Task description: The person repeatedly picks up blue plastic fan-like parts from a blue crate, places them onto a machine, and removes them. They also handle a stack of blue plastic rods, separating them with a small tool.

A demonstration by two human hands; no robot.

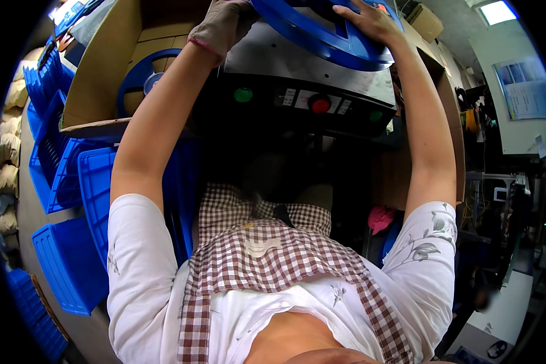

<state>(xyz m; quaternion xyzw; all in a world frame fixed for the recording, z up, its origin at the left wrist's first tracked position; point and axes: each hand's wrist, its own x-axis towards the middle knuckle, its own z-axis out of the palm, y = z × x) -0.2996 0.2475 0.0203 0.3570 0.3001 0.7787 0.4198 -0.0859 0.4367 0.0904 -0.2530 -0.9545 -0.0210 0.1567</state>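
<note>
At the top edge, a big round blue plastic reel piece (pixel 303 36) with cut-out openings is tilted above the grey metal top of a machine (pixel 267 57). My right hand (pixel 373 23), bare, grips its right part, with a finger laid over an opening. My left hand (pixel 224 27) wears a greyish glove with a pink cuff and is beside the reel's left edge. The picture's upper edge cuts off its fingertips, so its hold cannot be made out. The machine's dark front carries a green button (pixel 243 94) and a red button (pixel 320 104).
Left of the machine stands an open cardboard box (pixel 94 91) with another blue reel piece (pixel 127 85) inside. Blue plastic crates (pixel 67 261) crowd the floor at left. A second cardboard box (pixel 452 139) is beyond my right arm. Something pink (pixel 380 219) hangs near my right side.
</note>
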